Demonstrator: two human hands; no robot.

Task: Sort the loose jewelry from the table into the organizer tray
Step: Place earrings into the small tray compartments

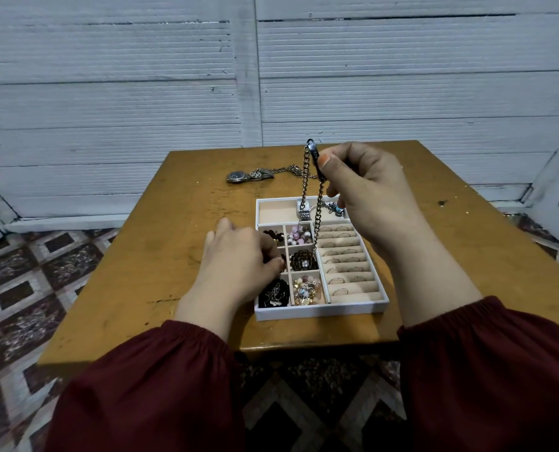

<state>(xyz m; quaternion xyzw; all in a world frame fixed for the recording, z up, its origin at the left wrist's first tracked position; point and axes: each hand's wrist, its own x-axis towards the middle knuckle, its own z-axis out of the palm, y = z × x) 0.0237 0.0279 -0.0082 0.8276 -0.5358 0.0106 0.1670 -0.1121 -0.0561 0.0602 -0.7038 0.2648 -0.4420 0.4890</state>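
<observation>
- Nearest, two dark red sleeves reach forward over the brown worktop.
- The organizer tray sits by the worktop's near edge, a little right of centre. Its small left cells hold beads and charms, among them the pink beads. The padded rows on its right carry rings.
- The left hand lies on the tray's left side with its fingers curled down over the left cells. Whether it pinches a piece or only steadies the tray is hidden.
- The right hand is raised above the tray's far right part and pinches a chain bracelet by its dark bar, between thumb and fingers. Both strands hang straight down, and their lower ends dangle over the middle of the tray, near the pink beads. Contact there cannot be made out.
- The step in hand looks like placing this bracelet. The long far compartment has bare room on its left and seems the likely home.
- The next move calls for carrying the chain over that space and lowering it so the links pool there, without snagging beads or rings, before the fingers let go.
- Farthest, a wristwatch and a loose chain just beside it lie on the worktop beyond the tray, not yet sorted.
</observation>
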